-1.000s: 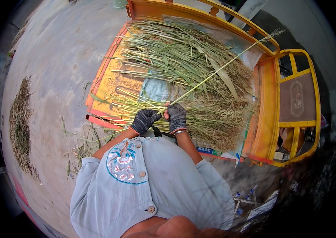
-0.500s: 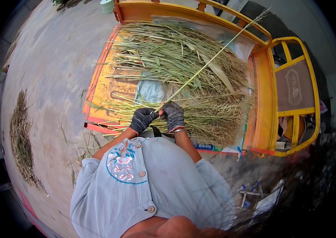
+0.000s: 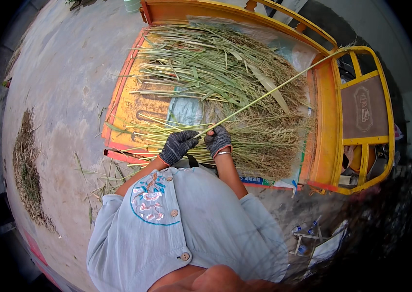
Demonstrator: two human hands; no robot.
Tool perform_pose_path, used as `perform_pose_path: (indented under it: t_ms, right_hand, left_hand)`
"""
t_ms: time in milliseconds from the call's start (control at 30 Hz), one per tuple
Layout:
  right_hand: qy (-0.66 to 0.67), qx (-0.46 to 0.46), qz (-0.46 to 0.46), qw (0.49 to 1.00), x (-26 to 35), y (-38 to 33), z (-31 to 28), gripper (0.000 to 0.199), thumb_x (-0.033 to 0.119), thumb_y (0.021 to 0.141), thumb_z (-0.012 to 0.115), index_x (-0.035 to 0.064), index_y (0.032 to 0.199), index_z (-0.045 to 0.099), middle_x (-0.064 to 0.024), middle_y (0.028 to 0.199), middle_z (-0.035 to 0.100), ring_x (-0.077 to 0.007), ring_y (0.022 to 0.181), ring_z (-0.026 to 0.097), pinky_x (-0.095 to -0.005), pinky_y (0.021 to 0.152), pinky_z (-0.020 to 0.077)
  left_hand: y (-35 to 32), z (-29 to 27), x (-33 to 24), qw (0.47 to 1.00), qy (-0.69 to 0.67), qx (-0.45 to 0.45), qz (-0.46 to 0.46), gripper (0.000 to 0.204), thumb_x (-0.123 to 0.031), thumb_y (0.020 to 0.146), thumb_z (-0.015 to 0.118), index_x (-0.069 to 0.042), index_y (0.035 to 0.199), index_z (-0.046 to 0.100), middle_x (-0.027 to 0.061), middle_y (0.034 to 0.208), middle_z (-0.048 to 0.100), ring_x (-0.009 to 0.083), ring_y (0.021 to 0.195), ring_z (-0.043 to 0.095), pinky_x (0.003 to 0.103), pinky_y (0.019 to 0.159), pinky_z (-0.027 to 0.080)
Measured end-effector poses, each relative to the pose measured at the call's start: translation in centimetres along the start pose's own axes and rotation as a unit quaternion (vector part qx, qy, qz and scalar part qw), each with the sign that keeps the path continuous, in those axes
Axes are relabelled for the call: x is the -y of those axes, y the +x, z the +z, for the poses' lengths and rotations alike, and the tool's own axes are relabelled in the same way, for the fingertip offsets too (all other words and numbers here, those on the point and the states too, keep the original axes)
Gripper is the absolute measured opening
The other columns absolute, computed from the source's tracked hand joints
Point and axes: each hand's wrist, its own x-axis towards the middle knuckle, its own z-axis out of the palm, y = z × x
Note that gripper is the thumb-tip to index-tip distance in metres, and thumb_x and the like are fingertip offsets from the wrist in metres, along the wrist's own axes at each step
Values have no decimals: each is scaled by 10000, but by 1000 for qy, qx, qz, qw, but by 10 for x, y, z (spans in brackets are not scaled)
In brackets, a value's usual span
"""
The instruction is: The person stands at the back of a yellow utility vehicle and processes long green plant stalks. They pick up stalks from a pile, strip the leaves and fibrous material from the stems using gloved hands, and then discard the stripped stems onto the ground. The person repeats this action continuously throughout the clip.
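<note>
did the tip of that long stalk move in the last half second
Yes: the long stalk has swung its tip rightward and downward, now overlapping the yellow frame's top.

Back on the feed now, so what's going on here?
The person's gloved left hand holds one long stalk near its bare end; the gloved right hand is close beside it, contact unclear. The stalk slants above a larger pile and a smaller pile of stalks lying on a yellow cart.
</note>
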Motion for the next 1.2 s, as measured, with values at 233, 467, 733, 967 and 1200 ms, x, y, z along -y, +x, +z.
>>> perform_pose_path:
  t_ms: [233,467,733,967,1200]
  right_hand:
    - [108,-124,-81,983,45,-7,3,37,112,843,495,105,809,483,-19,662,503,-128,473,453,-252,363,340]
    - [151,-183,-191,952,82,-11,-16,61,141,863,486,90,846,458,-26,694,508,-128,464,430,-264,379,337]
    - [146,-199,-282,927,120,-34,-26,60,143,877,455,88,861,440,-24,663,492,-137,458,441,-277,387,340]
    - [-211,75,-71,972,-26,10,23,169,144,822,538,60,962,494,-100,848,590,-199,605,571,-305,486,465]
    - [-142,190,93,967,-16,-27,61,448,162,852,516,110,1263,348,-85,1151,546,-111,584,543,-214,399,380]
  left_hand:
    - [6,-41,-17,993,24,114,-16,189,-198,860,531,-28,842,613,4,689,583,63,577,504,207,532,425]
    - [17,-67,-9,983,117,144,4,276,-240,899,450,-45,750,577,6,655,552,77,584,495,232,544,408]
    - [15,-100,2,998,59,23,22,290,-224,909,450,2,772,571,42,660,570,110,628,527,256,627,436]
    - [5,-98,-22,969,140,-102,178,157,-137,833,547,6,845,609,156,745,599,278,692,581,337,634,443]
    - [-37,-82,58,974,213,-50,-55,288,-272,840,544,4,883,612,163,672,599,237,503,561,328,515,442]
